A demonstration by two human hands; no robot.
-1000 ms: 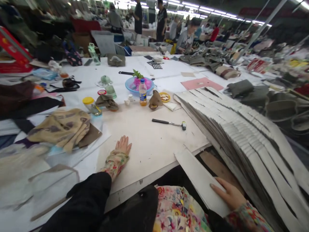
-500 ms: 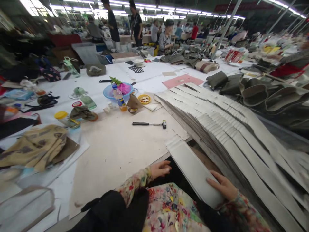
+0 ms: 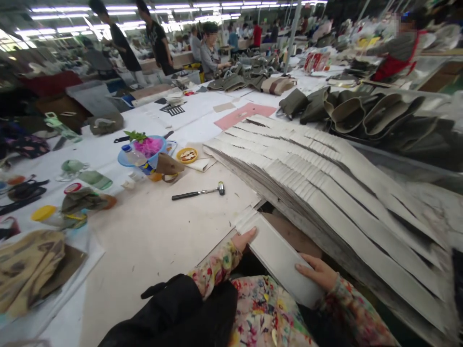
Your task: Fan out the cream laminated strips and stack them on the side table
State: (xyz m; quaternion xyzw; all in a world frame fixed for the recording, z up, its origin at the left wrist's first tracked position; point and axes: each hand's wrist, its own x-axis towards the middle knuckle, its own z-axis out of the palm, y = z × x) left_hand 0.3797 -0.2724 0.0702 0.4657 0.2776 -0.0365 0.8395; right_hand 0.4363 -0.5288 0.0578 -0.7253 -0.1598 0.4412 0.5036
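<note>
A small stack of long pale grey strips (image 3: 278, 253) lies slantwise at the table's near edge, above my lap. My left hand (image 3: 245, 239) grips the stack's left edge near its far end, thumb on top and fingers hidden beneath. Lower down, my right hand (image 3: 318, 271) is closed on the right edge, its thumb lying over the top strip. To the right spreads a large fanned pile of similar pale strips (image 3: 307, 178). A hammer with a black handle (image 3: 198, 192) rests on the beige board (image 3: 155, 241).
Beyond the board stand a blue basin (image 3: 125, 158), a tilted bottle (image 3: 139, 159) and a yellow dish (image 3: 187, 154). Folded cloth (image 3: 32, 272) and jars are at the left. Dark green pieces (image 3: 361, 113) lie behind the pile. Several people work farther back.
My left hand has moved from beside the strips onto their left edge and taken hold. My right hand still holds them. The view has turned to the right, shifting the table leftward.
</note>
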